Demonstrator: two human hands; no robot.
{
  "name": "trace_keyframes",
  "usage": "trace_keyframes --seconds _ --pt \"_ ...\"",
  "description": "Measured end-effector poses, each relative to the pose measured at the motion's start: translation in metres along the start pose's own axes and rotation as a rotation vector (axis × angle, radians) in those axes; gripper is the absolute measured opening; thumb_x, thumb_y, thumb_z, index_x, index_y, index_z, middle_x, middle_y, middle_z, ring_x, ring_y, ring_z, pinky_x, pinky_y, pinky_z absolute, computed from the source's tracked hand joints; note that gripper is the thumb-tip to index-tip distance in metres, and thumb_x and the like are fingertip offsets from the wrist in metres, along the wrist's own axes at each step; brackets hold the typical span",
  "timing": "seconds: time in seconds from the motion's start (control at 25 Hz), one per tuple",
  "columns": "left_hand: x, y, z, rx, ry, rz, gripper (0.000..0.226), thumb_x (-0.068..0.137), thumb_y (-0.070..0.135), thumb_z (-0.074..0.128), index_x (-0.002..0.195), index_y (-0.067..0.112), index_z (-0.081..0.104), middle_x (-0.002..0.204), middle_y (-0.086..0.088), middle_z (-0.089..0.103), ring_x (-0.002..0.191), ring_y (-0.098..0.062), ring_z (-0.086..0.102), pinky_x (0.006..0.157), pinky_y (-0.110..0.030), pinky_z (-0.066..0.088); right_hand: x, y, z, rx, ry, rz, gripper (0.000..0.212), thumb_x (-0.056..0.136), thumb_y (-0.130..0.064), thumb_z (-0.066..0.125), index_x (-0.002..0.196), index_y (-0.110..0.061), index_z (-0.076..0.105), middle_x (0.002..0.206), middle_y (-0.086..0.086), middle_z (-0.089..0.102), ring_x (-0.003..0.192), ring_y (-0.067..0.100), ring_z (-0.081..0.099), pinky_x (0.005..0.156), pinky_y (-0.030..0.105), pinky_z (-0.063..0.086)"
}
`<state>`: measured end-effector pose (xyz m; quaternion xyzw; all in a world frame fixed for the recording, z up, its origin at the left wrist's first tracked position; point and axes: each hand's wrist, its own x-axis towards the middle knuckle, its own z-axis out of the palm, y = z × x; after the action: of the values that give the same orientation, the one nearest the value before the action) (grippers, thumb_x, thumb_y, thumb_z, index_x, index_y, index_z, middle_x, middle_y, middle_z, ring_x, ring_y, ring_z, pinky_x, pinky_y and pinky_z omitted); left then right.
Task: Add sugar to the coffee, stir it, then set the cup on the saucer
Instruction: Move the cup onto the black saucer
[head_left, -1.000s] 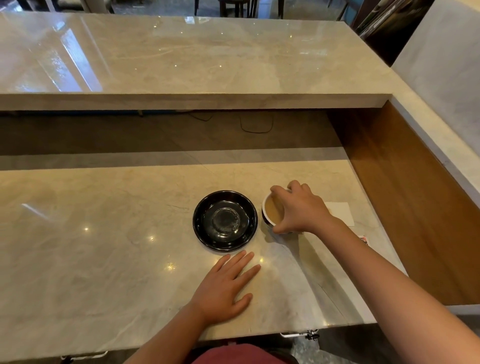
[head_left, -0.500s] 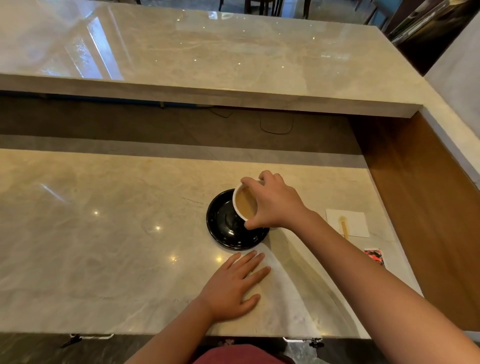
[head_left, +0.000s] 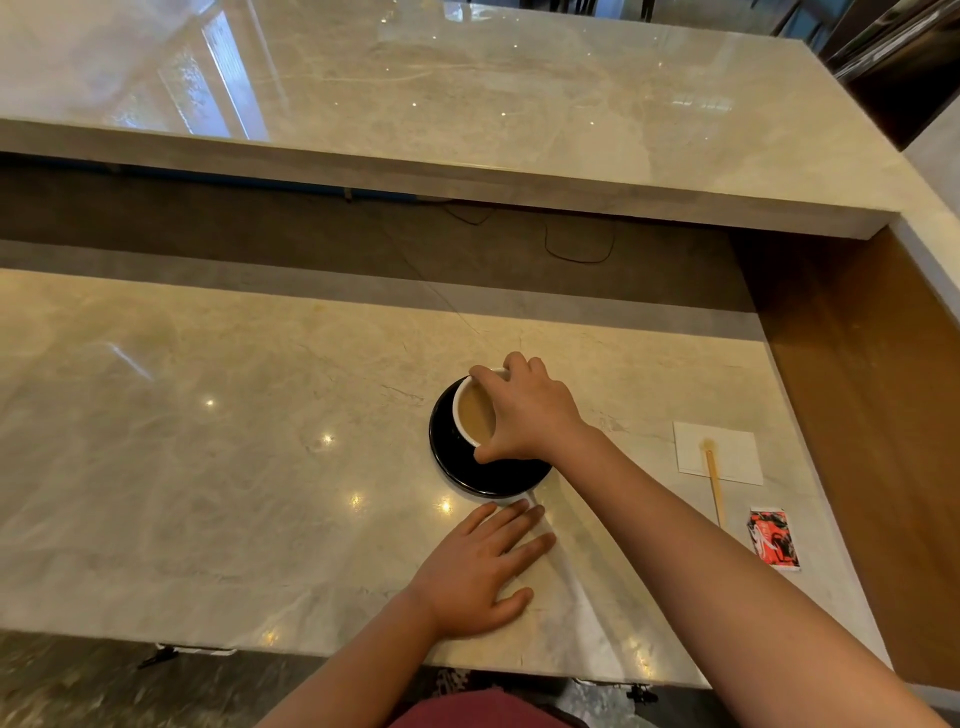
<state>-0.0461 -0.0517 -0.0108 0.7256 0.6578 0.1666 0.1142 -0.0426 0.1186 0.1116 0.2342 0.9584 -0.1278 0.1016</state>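
The right hand (head_left: 524, 415) grips the cup (head_left: 475, 410) from above and from its right side, fingers curled over the far rim and the thumb pressed against the near wall, so the palm hides the right half of the vessel and any handle it may have. The cup sits over the black saucer (head_left: 457, 467), roughly centred; whether its base has touched down or hangs just above cannot be told, since the hand covers the contact. It looks like a small glazed ceramic piece with a white inside, filled fairly high with pale milky coffee (head_left: 474, 415), so I judge it stiff, fragile, smooth under the fingers and a bit heavy for its size, with the liquid ready to slop if tilted; holding it around the rim and wall suits a short level transfer. The saucer is glossy and shallow, likely to slide on the polished marble counter (head_left: 208, 467). The left hand (head_left: 475, 571) lies flat and empty on the counter just near of the saucer, fingers spread, grasping nothing. Well to the right rest a white napkin (head_left: 727, 447) with a wooden stirrer (head_left: 714, 483) across it, and nearer, a torn red sugar packet (head_left: 773, 538).
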Motion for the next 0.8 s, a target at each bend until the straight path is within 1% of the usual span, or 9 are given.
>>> trace_keyframes --seconds 0.24,0.4,0.6,0.8 --pt "0.0005 -0.0008 0.0010 0.009 0.000 0.004 0.059 0.092 0.043 0.044 0.145 0.025 0.026 0.152 -0.009 0.028 0.140 -0.022 0.015 0.112 -0.042 0.008 0.0003 -0.0028 -0.0016 -0.015 -0.021 0.007 0.091 0.058 -0.050 0.073 0.134 -0.026 0.028 0.129 0.014 0.037 0.117 0.033 0.035 0.082 0.044 0.045" --pt "0.0020 -0.0018 0.0012 0.022 -0.005 0.000 0.059 0.092 0.043 0.044 0.145 0.025 0.027 0.152 -0.009 0.029 0.140 -0.023 0.016 0.112 -0.042 0.010 -0.0034 -0.0050 -0.0004 -0.017 -0.021 -0.001 0.091 0.059 -0.049 0.073 0.134 -0.026 0.028 0.129 0.014 0.038 0.116 0.032 0.037 0.083 0.044 0.045" --pt "0.0011 -0.0001 0.0012 0.025 -0.016 -0.009 0.059 0.092 0.044 0.043 0.145 0.026 0.025 0.152 -0.008 0.027 0.141 -0.022 0.013 0.112 -0.042 0.010 -0.0033 -0.0033 -0.0008 -0.033 -0.061 -0.003 0.096 0.061 -0.050 0.073 0.139 -0.027 0.021 0.136 0.013 0.034 0.121 0.033 0.034 0.086 0.045 0.045" --pt "0.0008 -0.0005 0.0009 0.029 -0.025 -0.015 0.059 0.092 0.044 0.042 0.145 0.027 0.024 0.153 -0.007 0.025 0.141 -0.020 0.007 0.112 -0.044 0.009 -0.0059 0.0009 0.0036 0.003 -0.061 0.009 0.099 0.061 -0.054 0.072 0.140 -0.032 0.015 0.142 0.011 0.031 0.124 0.033 0.033 0.088 0.047 0.043"
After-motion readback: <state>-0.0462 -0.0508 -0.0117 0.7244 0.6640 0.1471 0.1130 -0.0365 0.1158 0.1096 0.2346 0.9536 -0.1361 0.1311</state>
